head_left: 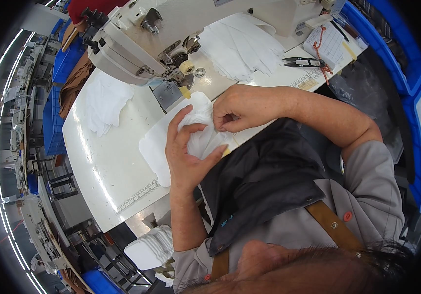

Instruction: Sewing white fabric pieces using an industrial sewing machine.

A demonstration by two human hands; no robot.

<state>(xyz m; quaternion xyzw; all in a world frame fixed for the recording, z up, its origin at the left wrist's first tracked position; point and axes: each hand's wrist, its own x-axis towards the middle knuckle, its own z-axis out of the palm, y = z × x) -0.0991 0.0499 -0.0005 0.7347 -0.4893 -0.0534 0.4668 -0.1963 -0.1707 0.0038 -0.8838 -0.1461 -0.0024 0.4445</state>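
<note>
A padded white fabric piece [201, 110] with a rounded end lies on the near edge of the sewing table, just in front of the sewing machine [137, 54]. My left hand [186, 154] curves round its side, thumb and fingers spaced, with folds of the white material between them. From the right, my right hand [242, 109] is closed at the edge of the same piece; its fingertips are partly hidden. Beneath my left hand, a flat white piece [154, 152] rests on the table.
White cut pieces lie in piles at the left [105, 100] and behind the machine bed [240, 44]. Thread snips [303, 62] and a paper sheet [328, 44] are at the right. A white stack [149, 247] sits below the table edge. Blue bins [419, 122] line the right side.
</note>
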